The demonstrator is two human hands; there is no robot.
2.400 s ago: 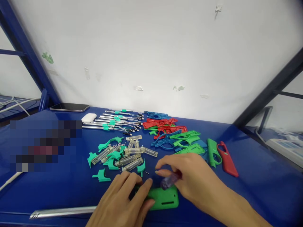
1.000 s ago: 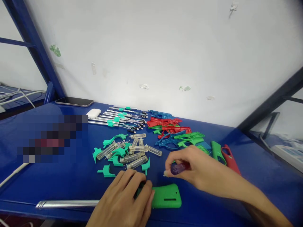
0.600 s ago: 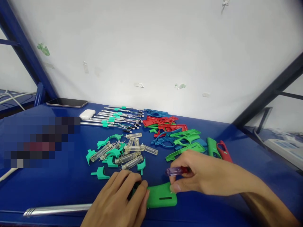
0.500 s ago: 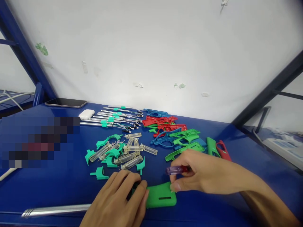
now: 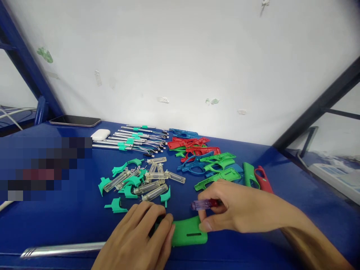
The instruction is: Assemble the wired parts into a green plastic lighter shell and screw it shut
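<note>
A green plastic handle point(image 5: 189, 233) with a dark slot lies near the table's front edge, and a silver metal tube point(image 5: 64, 249) runs out to its left, partly under my left hand. My left hand point(image 5: 140, 232) wraps over the left part of the handle, fingers bent and close together. My right hand point(image 5: 225, 210) holds a screwdriver with a purple and red handle point(image 5: 204, 204) between its curled fingers; its thumb touches the handle's upper right end. The screwdriver's tip is hidden.
Teal clips point(image 5: 116, 206) and clear fuel tubes point(image 5: 155, 192) lie behind my left hand. Wired metal rods point(image 5: 126, 139), a white case point(image 5: 100, 135) and a phone point(image 5: 75, 120) are farther back. Green half-shells point(image 5: 219, 178), red shells point(image 5: 202, 150) and blue ones point(image 5: 194, 168) lie at right.
The whole view has shifted slightly, so the items appear a little farther left. Both hands keep nearly the same positions on the green handle, and the screwdriver stays in my right hand.
</note>
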